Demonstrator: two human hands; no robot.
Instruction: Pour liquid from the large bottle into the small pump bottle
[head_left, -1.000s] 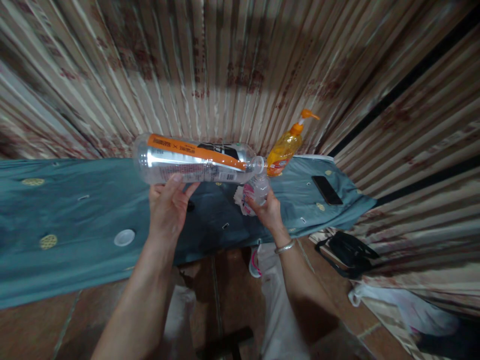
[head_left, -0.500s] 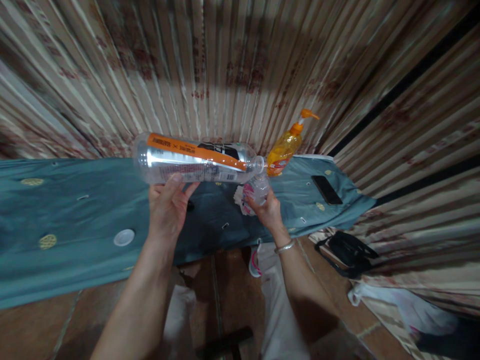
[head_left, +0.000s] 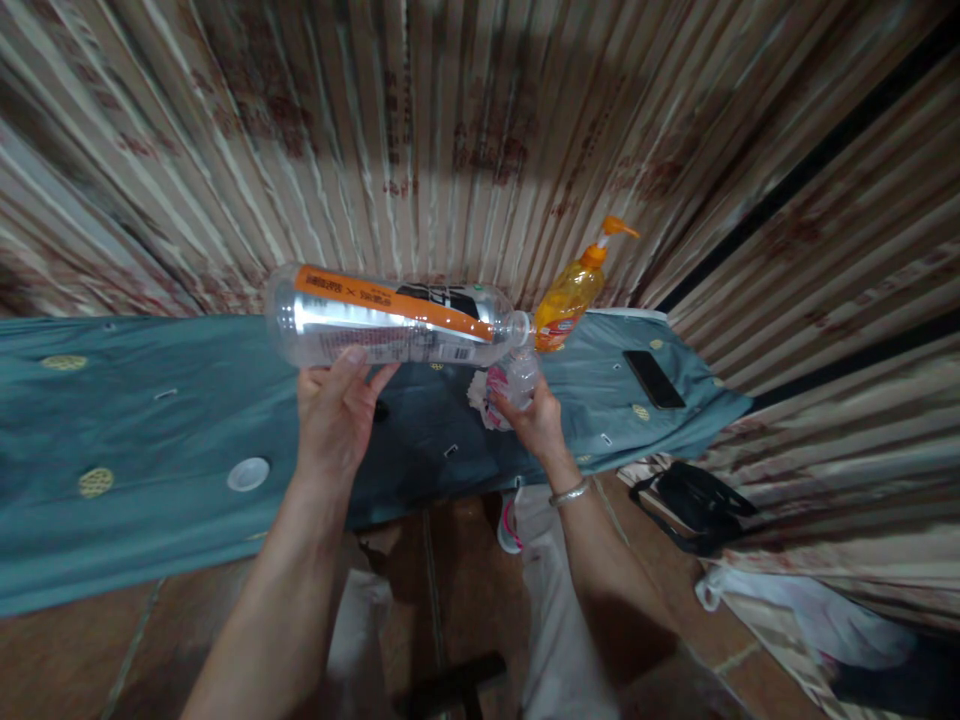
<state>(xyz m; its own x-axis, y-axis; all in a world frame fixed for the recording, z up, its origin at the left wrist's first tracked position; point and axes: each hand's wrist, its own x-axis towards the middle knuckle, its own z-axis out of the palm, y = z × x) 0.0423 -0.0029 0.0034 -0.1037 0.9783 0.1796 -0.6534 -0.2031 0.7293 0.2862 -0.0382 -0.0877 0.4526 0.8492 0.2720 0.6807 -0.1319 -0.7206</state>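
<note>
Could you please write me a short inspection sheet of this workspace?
Surface: green-blue patterned cloth, creased.
Things in hand: large labelled bottle lying sideways, its mouth close by the small clear bottle; contact cannot be told.
Clutter: orange pump bottle beyond the mouths, dark phone to the right, small white round dish or lid to the left.
Hands: left hand holds the large bottle from below; right hand grips the small one.
Cables: nothing seen.
Surroundings: pleated curtain behind, tiled floor below, black bag at the lower right.
</note>
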